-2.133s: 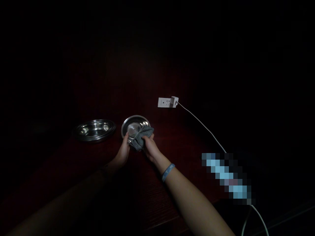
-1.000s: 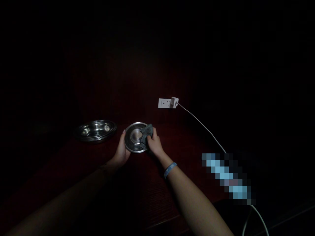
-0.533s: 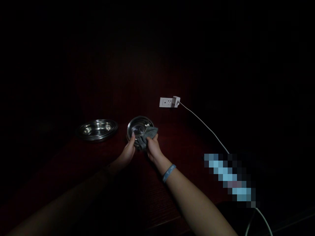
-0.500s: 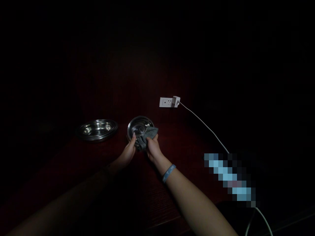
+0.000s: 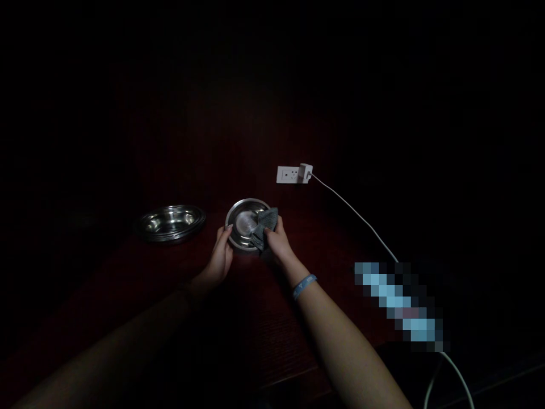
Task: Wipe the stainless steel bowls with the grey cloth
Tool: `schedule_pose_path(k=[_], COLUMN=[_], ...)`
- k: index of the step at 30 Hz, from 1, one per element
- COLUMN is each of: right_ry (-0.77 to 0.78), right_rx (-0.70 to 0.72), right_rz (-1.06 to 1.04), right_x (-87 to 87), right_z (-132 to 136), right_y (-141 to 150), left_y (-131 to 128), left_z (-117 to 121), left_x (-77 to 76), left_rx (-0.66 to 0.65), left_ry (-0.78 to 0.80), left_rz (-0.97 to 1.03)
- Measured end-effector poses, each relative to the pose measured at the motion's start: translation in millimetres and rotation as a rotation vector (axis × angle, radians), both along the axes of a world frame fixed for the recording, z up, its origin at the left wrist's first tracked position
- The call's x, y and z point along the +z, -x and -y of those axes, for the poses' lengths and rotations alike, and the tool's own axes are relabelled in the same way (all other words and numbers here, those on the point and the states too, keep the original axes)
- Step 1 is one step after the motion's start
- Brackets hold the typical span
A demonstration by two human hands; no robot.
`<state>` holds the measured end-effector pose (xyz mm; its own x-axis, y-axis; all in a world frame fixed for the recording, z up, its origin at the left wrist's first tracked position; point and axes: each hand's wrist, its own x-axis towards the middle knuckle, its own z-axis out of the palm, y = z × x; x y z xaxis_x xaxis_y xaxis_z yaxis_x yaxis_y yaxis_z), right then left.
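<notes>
Steel bowl (image 5: 246, 222) is levelling out over the counter (image 5: 259, 335), between my hands: left fingers (image 5: 224, 234) are gripping its rim, half closed, while right fingers (image 5: 275, 227) are pinching a grey cloth (image 5: 264, 229) against its inside.

Can't see what's under the pixelated blur (image 5: 398, 307) lower right; white cable (image 5: 357, 224) runs into it, then exits at bottom edge. Steel bowl (image 5: 240, 218) partly hidden by grey cloth (image 5: 264, 228) & R hand (image 5: 277, 241). Upper frame too dark for me
</notes>
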<state>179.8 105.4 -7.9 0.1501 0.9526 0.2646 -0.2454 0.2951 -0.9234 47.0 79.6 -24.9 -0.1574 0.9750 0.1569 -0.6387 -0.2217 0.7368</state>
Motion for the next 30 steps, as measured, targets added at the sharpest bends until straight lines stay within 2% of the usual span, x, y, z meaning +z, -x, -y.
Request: schedule_pose_path(k=[2,4,8,11,16,23,27,30], right_ry=[-0.047,-0.102,-0.163,-0.157,-0.104,0.039,0.146,0.191], right_rx=[-0.035,0.004,0.119,0.125,0.094,0.058,0.083,0.105], right_rz=[0.141,0.233,0.262,0.25,0.156,0.0,-0.122,-0.214], right_x=[3.8,5.2,3.2,2.8,1.9,-7.7,-5.9,-4.7], right_z=[2.7,6.0,9.1,9.1,11.0,12.9,14.0,17.5], right_y=[-4.0,-3.6,1.3,2.7,6.9,16.1,20.6,27.4], left_y=[5.3,9.2,10.7,8.2,5.4,-3.3,-8.4,-10.7], left_z=[-1.4,-3.4,-4.3,-1.8,2.8,8.3,5.6,0.7], left_x=[1.5,1.2,1.4,4.3,9.9,11.0,3.2,-8.1], left_rx=[-0.002,-0.006,-0.016,-0.068,-0.116,-0.161,-0.095,-0.09], left_ry=[0.009,0.014,0.068,0.098,0.072,0.009,0.015,0.047], left_rz=[0.028,0.05,0.064,0.061,0.07,0.091,0.038,-0.101])
